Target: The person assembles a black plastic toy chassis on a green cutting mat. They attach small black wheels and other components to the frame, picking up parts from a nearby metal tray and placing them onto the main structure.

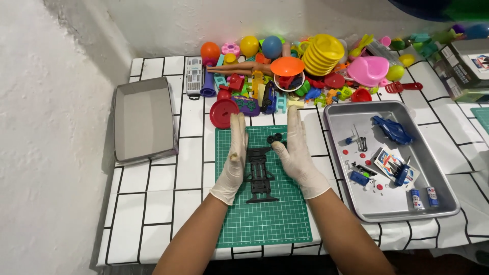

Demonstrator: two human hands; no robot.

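A black toy car chassis (260, 174) lies flat on a green cutting mat (265, 219). My left hand (233, 160), in a white glove, stands edge-on just left of the chassis, fingers straight and together. My right hand (298, 153), also gloved, stands to the right of it, its thumb near the chassis's top corner. Neither hand holds anything. Two small black wheels (274, 137) rest on the mat just beyond the chassis.
A metal tray (438, 173) on the right holds a blue car body (392, 130), small parts, a sticker sheet and two batteries. An empty grey tray (144, 119) sits at the left. A heap of colourful plastic toys (305, 66) fills the back of the tiled table.
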